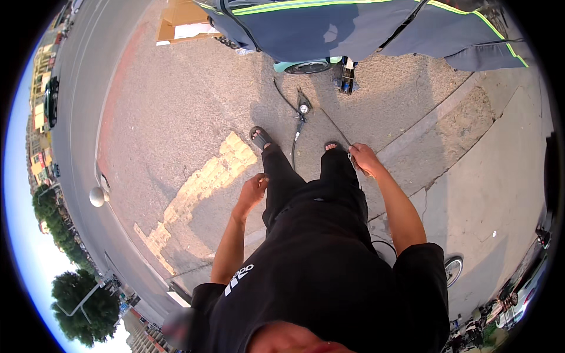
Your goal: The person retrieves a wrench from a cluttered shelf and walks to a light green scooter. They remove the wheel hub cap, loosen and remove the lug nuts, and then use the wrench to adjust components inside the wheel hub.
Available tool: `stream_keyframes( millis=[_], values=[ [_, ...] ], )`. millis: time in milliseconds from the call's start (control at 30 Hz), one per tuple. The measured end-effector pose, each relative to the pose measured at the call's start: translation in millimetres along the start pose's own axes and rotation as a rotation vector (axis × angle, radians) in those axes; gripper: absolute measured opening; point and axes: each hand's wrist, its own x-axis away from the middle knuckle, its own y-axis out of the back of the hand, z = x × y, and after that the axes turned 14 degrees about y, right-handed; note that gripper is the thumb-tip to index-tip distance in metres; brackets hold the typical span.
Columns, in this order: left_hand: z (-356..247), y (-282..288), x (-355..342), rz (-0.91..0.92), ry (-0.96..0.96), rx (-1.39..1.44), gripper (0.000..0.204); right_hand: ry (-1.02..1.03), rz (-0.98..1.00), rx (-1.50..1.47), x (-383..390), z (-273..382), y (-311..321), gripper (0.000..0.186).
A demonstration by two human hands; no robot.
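My right hand, beside my right thigh, is closed around one end of a thin dark rod. The rod slants forward and left, its far tip close to a tyre inflator gun. That inflator has a round dial gauge and lies on the pavement ahead of my feet. One black hose runs from it toward me; a shorter one bends away to the far left. My left hand hangs beside my left thigh with curled fingers; whether anything is inside them is hidden.
A vehicle under a blue-grey cover stands ahead, its wheel showing below, with a blue-and-black device beside it. An open cardboard box lies far left. A kerb line crosses the right; a road runs along the left.
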Motion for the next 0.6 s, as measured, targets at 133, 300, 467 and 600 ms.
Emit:
stream_keyframes(
  millis=[133,300,467,600],
  values=[
    [-5.7,72.3,-94.9,0.171,-0.243,-0.282,0.029,-0.114,-0.429,0.262,14.8,-139.6,-60.2,0.034],
    [11.0,190.5,-235.9,0.343,-0.382,-0.429,0.03,-0.807,-0.925,-0.437,118.8,-121.1,-172.6,0.036],
    [72.6,317.6,-382.2,0.359,0.133,-0.093,0.027,-0.876,-1.088,-0.938,149.9,-103.7,-352.3,0.032],
    [64.2,374.3,-426.5,0.341,0.192,-0.237,0.023,-0.8,-0.989,-0.953,120.4,-58.7,-437.8,0.035]
  ],
)
